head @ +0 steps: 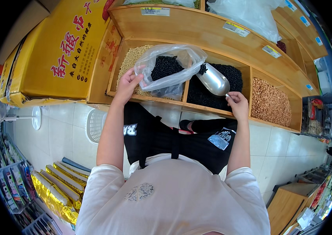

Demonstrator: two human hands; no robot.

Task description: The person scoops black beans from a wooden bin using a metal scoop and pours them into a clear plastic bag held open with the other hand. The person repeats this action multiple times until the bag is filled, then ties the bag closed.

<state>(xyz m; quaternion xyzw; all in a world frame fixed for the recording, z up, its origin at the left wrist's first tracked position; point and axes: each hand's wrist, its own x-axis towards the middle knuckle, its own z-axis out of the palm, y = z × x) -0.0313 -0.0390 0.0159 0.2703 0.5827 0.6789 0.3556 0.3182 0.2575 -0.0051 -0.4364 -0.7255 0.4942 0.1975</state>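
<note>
My left hand (129, 83) grips the rim of a clear plastic bag (161, 85), which is held open above the soybeans (132, 57) and the divider beside them. Black beans (167, 67) lie inside the bag. My right hand (238, 104) holds the handle end of a metal scoop (214, 80). The scoop's front edge is at the bag's right rim, with a few black beans (203, 69) at its tip. Beneath the scoop is the wooden compartment of loose black beans (227, 73).
Right of the black beans, a wooden compartment holds peanuts (270, 101). A yellow carton (57, 58) stands at the left. A higher wooden tier (183, 28) rises behind, with plastic bags (251, 17) on it. A white basket (95, 124) stands on the floor.
</note>
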